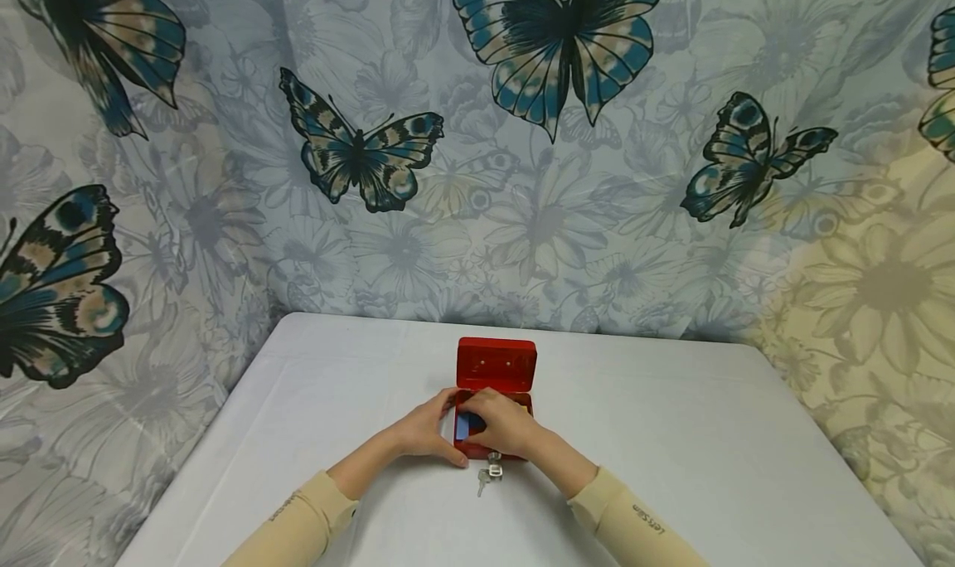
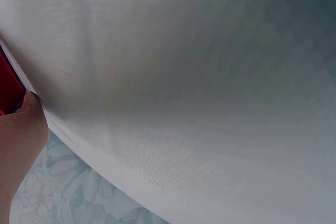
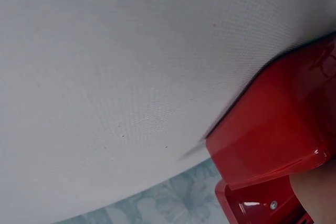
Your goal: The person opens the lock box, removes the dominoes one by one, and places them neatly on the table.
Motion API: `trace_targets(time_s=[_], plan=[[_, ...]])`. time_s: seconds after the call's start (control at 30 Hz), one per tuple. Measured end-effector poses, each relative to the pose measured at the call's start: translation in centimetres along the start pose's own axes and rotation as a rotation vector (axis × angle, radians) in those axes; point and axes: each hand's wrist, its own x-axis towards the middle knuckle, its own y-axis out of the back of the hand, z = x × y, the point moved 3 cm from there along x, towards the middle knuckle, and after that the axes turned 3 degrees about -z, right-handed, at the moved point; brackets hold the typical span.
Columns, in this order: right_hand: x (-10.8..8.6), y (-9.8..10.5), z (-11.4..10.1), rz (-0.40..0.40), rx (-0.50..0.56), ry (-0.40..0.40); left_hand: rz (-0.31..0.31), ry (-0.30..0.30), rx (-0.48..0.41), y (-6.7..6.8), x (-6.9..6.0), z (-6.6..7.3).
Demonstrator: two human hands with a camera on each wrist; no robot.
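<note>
A small red metal cash box (image 1: 496, 365) stands on the white table with its lid raised; its red side also fills the right edge of the right wrist view. My left hand (image 1: 427, 428) holds the box at its left side, thumb near the front corner and fingers toward the back. Over the opening, my right hand (image 1: 501, 422) reaches in with bent fingers, and their tips are partly hidden. Beside them inside the box lies a light blue item (image 1: 462, 426), with something dark next to it under the hand. Keys (image 1: 482, 479) hang at the front by the lock (image 1: 495, 461).
The box stands on a white-covered table (image 1: 358, 360). Behind and beside it hangs a cloth backdrop (image 1: 522, 210) printed with flowers and large butterflies. The raised lid is at the box's far side.
</note>
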Motion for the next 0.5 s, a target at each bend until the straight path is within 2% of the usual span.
trace_targets(time_s=[0.5], plan=[[0.01,-0.06,0.03,-0.001,0.007,-0.005,0.003,-0.012,0.001,-0.04,0.05,-0.07]])
